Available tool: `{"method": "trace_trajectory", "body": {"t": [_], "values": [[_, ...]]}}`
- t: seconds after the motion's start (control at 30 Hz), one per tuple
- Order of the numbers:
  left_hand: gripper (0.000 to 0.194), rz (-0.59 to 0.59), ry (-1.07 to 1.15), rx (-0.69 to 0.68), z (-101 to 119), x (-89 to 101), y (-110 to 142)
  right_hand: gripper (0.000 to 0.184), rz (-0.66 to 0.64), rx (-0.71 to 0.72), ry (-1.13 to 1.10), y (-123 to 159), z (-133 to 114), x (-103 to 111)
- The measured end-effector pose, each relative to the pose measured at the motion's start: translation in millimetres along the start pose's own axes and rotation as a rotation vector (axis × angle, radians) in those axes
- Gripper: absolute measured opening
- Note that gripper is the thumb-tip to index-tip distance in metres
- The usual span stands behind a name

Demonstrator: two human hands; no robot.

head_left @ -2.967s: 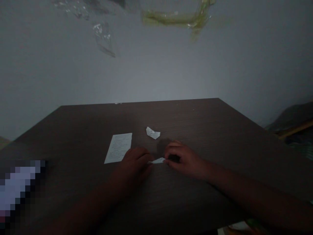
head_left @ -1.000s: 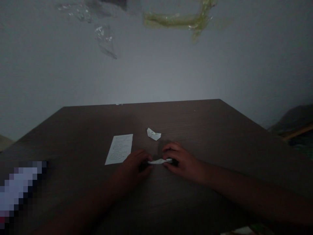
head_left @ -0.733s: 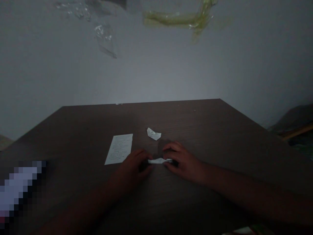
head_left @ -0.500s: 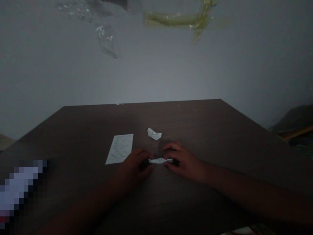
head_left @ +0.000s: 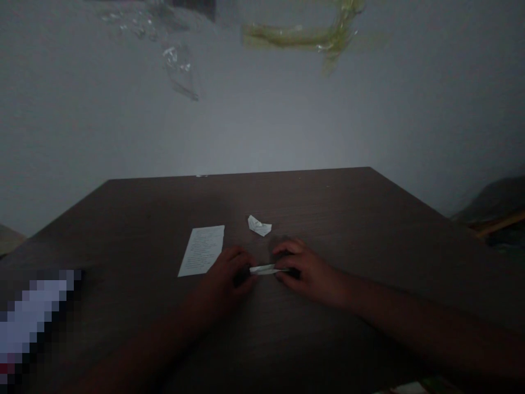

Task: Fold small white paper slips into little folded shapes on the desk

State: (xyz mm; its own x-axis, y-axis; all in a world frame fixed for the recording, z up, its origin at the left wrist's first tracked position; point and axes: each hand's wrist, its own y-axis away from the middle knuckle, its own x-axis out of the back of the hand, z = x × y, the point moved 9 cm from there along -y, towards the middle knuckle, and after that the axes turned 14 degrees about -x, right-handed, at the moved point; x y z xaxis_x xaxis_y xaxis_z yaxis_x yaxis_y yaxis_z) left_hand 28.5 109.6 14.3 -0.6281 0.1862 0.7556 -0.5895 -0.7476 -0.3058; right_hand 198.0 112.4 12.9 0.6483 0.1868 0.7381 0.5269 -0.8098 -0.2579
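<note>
A small folded strip of white paper [head_left: 263, 269] lies on the dark wooden table [head_left: 328, 213] between my hands. My left hand [head_left: 228, 276] pinches its left end with curled fingers. My right hand [head_left: 308, 271] pinches its right end, fingers bent over it. Both hands rest low on the tabletop. A flat printed white sheet [head_left: 202, 250] lies just left of my left hand. A little folded paper shape [head_left: 258, 225] sits behind the strip.
The table's far edge meets a pale wall. Clear plastic scraps [head_left: 180, 68] and a yellowish tape loop [head_left: 299, 35] hang on the wall above. A blurred-out patch [head_left: 33, 317] sits at the near left. Dark clutter [head_left: 496, 213] lies off the table's right.
Both hands have stayed on the strip's ends with only slight finger shifts. The strip looks a little flatter and narrower than three seconds ago.
</note>
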Motion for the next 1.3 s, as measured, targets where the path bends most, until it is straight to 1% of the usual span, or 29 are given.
{"method": "trace_trajectory", "body": {"t": [0.07,0.17,0.33,0.53,0.63,0.73,0.83,0.93,1.07,1.3], "values": [[0.019,0.016,-0.035,-0.030,0.3,0.4,0.8,0.010,-0.005,-0.002,0.015,-0.2,0.0,-1.1],[0.023,0.008,-0.085,-0.066,0.2,-2.5,1.0,0.009,-0.002,-0.017,0.019,-0.2,1.6,-1.7],[0.010,-0.022,-0.122,-0.090,0.6,-6.0,-1.1,0.009,-0.012,-0.016,0.021,-0.3,2.0,-2.6],[0.018,-0.069,-0.136,-0.120,1.9,-8.4,-2.5,0.011,-0.008,-0.015,0.048,-0.9,2.4,-4.0],[0.020,-0.090,-0.141,-0.104,0.2,-10.4,-2.4,0.012,0.001,0.001,0.047,-1.1,0.8,-4.0],[0.016,-0.083,-0.113,-0.083,-1.1,-9.6,-3.2,0.006,-0.008,0.017,0.038,-1.3,-0.1,-4.2],[0.010,-0.012,-0.075,-0.032,-4.8,-3.2,-4.3,0.005,-0.015,0.008,0.024,-1.7,1.7,-3.5],[0.013,0.040,-0.087,0.002,-7.2,1.0,-4.3,0.005,-0.015,-0.003,0.017,-1.7,3.3,-3.2],[0.014,0.009,-0.133,-0.024,-3.6,-2.9,-4.3,0.005,-0.004,-0.001,0.003,-1.6,4.3,-3.4],[0.013,-0.014,-0.145,0.009,-3.5,-5.3,-4.5,0.007,-0.016,0.000,0.021,-1.6,3.4,-4.1]]}}
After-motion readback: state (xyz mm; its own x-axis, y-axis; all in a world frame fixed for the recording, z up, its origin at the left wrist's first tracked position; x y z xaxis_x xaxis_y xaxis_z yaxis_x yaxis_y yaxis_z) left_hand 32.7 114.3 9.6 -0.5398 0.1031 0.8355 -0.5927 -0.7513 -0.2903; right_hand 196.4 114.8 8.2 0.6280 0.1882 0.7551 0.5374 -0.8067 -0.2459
